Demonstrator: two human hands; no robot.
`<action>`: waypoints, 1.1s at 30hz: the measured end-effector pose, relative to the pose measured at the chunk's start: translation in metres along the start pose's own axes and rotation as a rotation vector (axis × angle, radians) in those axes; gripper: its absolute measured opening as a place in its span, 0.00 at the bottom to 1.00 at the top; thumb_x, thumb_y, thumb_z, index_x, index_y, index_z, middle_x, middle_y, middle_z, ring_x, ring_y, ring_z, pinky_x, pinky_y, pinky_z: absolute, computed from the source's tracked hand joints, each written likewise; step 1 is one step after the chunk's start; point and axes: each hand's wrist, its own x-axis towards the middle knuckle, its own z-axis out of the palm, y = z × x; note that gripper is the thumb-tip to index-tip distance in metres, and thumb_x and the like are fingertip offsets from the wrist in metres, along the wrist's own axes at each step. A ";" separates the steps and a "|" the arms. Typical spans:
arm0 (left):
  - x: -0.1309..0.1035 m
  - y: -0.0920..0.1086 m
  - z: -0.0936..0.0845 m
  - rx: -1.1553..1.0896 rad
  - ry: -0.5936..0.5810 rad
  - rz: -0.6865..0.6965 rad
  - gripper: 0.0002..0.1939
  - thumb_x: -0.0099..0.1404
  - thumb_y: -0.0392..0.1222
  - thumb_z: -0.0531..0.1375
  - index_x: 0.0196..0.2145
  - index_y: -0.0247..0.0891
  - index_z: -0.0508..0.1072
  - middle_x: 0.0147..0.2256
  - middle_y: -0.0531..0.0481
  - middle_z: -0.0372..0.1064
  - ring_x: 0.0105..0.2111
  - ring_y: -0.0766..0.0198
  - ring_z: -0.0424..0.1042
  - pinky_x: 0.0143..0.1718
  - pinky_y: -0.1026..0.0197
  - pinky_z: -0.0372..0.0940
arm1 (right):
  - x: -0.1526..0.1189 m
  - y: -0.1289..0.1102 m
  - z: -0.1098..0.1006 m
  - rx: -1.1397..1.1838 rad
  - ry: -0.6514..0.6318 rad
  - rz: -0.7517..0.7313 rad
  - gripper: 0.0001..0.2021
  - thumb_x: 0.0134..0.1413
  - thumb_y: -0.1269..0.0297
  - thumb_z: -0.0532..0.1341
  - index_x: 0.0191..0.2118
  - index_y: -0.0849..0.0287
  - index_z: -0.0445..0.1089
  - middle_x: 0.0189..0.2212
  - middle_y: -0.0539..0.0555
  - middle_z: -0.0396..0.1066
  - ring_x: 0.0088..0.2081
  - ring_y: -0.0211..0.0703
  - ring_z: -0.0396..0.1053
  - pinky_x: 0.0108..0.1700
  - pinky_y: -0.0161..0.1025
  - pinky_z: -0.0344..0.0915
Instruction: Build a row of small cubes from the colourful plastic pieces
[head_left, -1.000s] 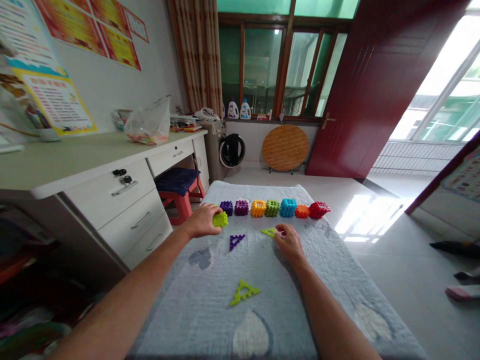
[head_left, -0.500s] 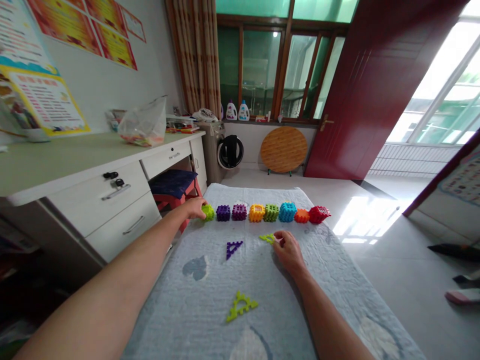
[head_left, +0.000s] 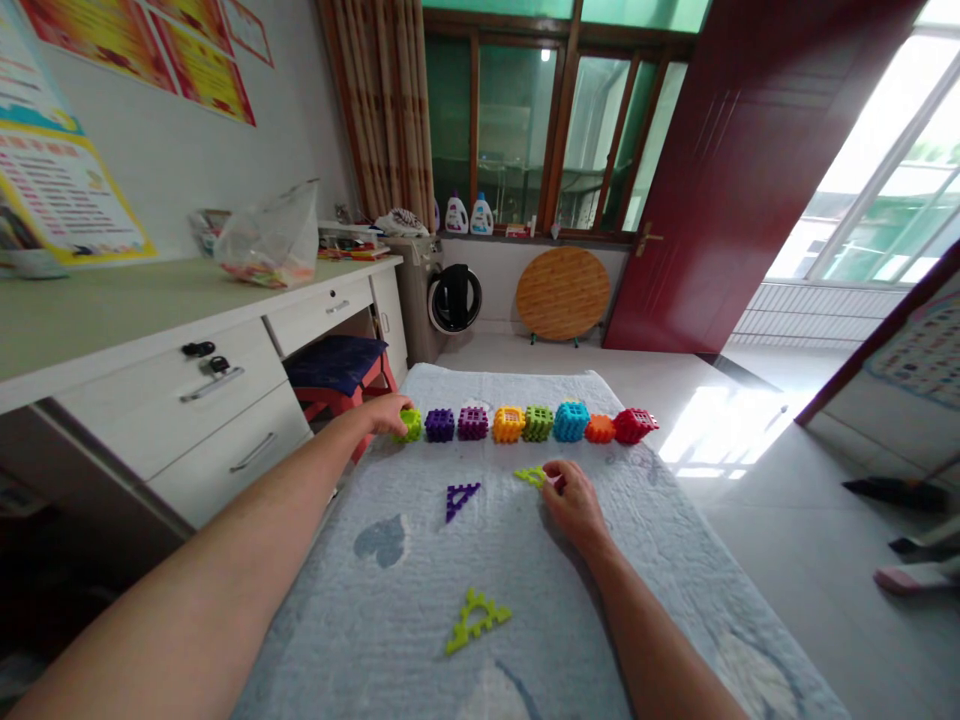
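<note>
At the far left end of a row of toy blocks, my left hand (head_left: pixel 388 413) is closed on a lime green block (head_left: pixel 409 427), partly hiding it. To its right stand a dark purple block (head_left: pixel 440 425), a plum block (head_left: pixel 473 423), a yellow block (head_left: pixel 509 425), a green block (head_left: pixel 538 424), a blue block (head_left: pixel 571 422), an orange block (head_left: pixel 600 429) and a red block (head_left: pixel 635 426). My right hand (head_left: pixel 571 497) pinches the edge of a lime green triangle piece (head_left: pixel 531 476) lying on the cloth. A purple triangle piece (head_left: pixel 460 498) and a larger lime triangle piece (head_left: pixel 476 621) lie nearer me.
A pale blue cloth (head_left: pixel 390 640) with heart patterns covers the table. On the left is a white desk (head_left: pixel 135 310) with a plastic bag (head_left: pixel 274 240) on top, and a stool (head_left: pixel 337 365) beside it. Behind are a washing machine (head_left: pixel 412 300) and a round wooden board (head_left: pixel 562 293).
The view has shifted slightly, so everything sits a little further left. Both hands keep their places at the lime green block and the lime green triangle piece.
</note>
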 end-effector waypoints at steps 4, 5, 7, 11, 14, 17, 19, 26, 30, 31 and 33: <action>0.003 0.000 -0.001 0.020 -0.009 0.031 0.26 0.38 0.38 0.57 0.40 0.35 0.71 0.38 0.49 0.70 0.37 0.59 0.70 0.35 0.64 0.64 | 0.000 0.000 0.000 0.008 0.005 -0.008 0.09 0.45 0.68 0.54 0.33 0.59 0.69 0.29 0.52 0.68 0.27 0.37 0.63 0.33 0.34 0.61; 0.003 0.000 -0.001 0.026 -0.011 0.031 0.26 0.38 0.38 0.58 0.40 0.35 0.70 0.39 0.49 0.70 0.37 0.59 0.70 0.35 0.64 0.64 | 0.000 0.000 0.000 0.010 0.006 -0.010 0.09 0.45 0.68 0.54 0.32 0.59 0.69 0.29 0.52 0.67 0.27 0.37 0.63 0.33 0.34 0.61; 0.003 0.002 0.001 0.038 -0.019 0.024 0.27 0.38 0.38 0.58 0.40 0.36 0.70 0.40 0.49 0.69 0.38 0.59 0.69 0.36 0.64 0.64 | 0.000 -0.001 -0.001 0.012 0.009 -0.009 0.08 0.45 0.68 0.54 0.32 0.59 0.69 0.29 0.52 0.67 0.27 0.37 0.63 0.32 0.34 0.61; 0.000 0.004 0.004 0.066 -0.032 0.000 0.29 0.37 0.37 0.59 0.42 0.36 0.69 0.43 0.48 0.67 0.40 0.58 0.69 0.37 0.64 0.65 | 0.000 -0.001 -0.001 0.010 0.007 -0.006 0.09 0.45 0.68 0.54 0.33 0.59 0.69 0.29 0.52 0.67 0.27 0.37 0.63 0.32 0.35 0.61; -0.001 0.005 0.002 0.086 -0.030 -0.003 0.33 0.37 0.36 0.60 0.46 0.36 0.67 0.47 0.46 0.65 0.43 0.57 0.68 0.40 0.63 0.64 | 0.000 -0.001 -0.001 0.009 -0.002 0.001 0.09 0.46 0.68 0.54 0.33 0.59 0.69 0.29 0.52 0.67 0.27 0.37 0.63 0.33 0.35 0.61; 0.000 0.007 0.000 0.109 -0.018 0.005 0.38 0.36 0.37 0.63 0.49 0.38 0.65 0.51 0.44 0.63 0.48 0.54 0.65 0.46 0.61 0.62 | 0.000 -0.002 -0.001 0.010 -0.003 0.007 0.09 0.46 0.68 0.54 0.33 0.59 0.69 0.29 0.52 0.67 0.27 0.37 0.63 0.32 0.35 0.61; 0.001 0.009 0.001 0.123 -0.019 0.009 0.38 0.34 0.37 0.64 0.49 0.38 0.65 0.51 0.44 0.63 0.50 0.51 0.64 0.48 0.59 0.61 | -0.001 -0.002 -0.001 0.008 0.004 0.005 0.09 0.45 0.68 0.54 0.33 0.59 0.69 0.29 0.52 0.67 0.27 0.37 0.63 0.32 0.35 0.61; 0.001 0.005 0.005 0.122 -0.081 0.019 0.26 0.38 0.38 0.61 0.40 0.37 0.69 0.36 0.51 0.71 0.36 0.57 0.70 0.36 0.62 0.64 | 0.000 -0.002 -0.002 0.006 0.004 0.003 0.09 0.45 0.68 0.54 0.33 0.59 0.69 0.29 0.52 0.67 0.28 0.37 0.63 0.33 0.35 0.61; -0.001 0.003 0.004 0.105 -0.089 0.032 0.26 0.38 0.37 0.60 0.40 0.37 0.69 0.37 0.52 0.71 0.35 0.59 0.70 0.34 0.64 0.63 | 0.000 -0.003 -0.002 0.001 -0.010 0.017 0.09 0.45 0.67 0.54 0.33 0.59 0.69 0.29 0.52 0.66 0.28 0.38 0.63 0.33 0.35 0.61; -0.001 0.003 0.004 0.100 -0.092 0.035 0.26 0.38 0.37 0.60 0.40 0.37 0.69 0.37 0.52 0.71 0.35 0.59 0.70 0.34 0.64 0.63 | 0.000 -0.003 -0.002 -0.001 -0.013 0.020 0.08 0.45 0.67 0.54 0.33 0.59 0.69 0.29 0.52 0.66 0.28 0.38 0.63 0.33 0.35 0.61; -0.002 0.004 0.003 0.091 -0.094 0.038 0.28 0.37 0.37 0.60 0.41 0.37 0.69 0.38 0.51 0.71 0.35 0.59 0.70 0.34 0.64 0.63 | 0.000 -0.003 -0.002 0.000 -0.018 0.020 0.08 0.46 0.67 0.54 0.33 0.59 0.69 0.29 0.52 0.66 0.28 0.37 0.63 0.33 0.35 0.61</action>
